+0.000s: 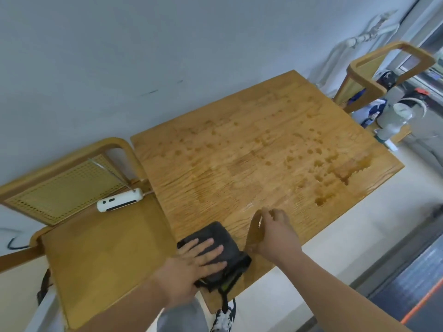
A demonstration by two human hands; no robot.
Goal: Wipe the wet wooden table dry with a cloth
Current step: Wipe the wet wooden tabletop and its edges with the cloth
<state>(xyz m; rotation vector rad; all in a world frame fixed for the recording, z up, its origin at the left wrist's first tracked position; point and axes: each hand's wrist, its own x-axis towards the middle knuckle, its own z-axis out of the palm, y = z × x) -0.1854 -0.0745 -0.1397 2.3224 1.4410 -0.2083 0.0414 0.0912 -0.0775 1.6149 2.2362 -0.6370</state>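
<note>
Cloth [221, 233]: dark grey, folded, lay on the near left corner of the wooden table [239, 149], close to the table's left edge. A part with a green-edged trim [226, 287] hung over the near edge. Left hand [197, 257] pressed flat on top of the cloth, fingers straight and spread, not curled round it. Right hand [273, 230] sat just right of the cloth, apart from it, fingertips down by the tabletop, fingers loosely bent, nothing seen held.

Tabletop was wet: scattered water drops [290, 159] across the middle and far right, and a larger puddle [350, 170] near the right edge. A wet sheen showed by the right hand.

A wooden chair [96, 250] with a cane back stood against the table's left side; a white handheld device [119, 202] lay on its seat. A second wooden chair [374, 75] stood at the far right corner, with a clear plastic container [395, 118] near it. A black-and-white sneaker [224, 318] showed below the table edge.
</note>
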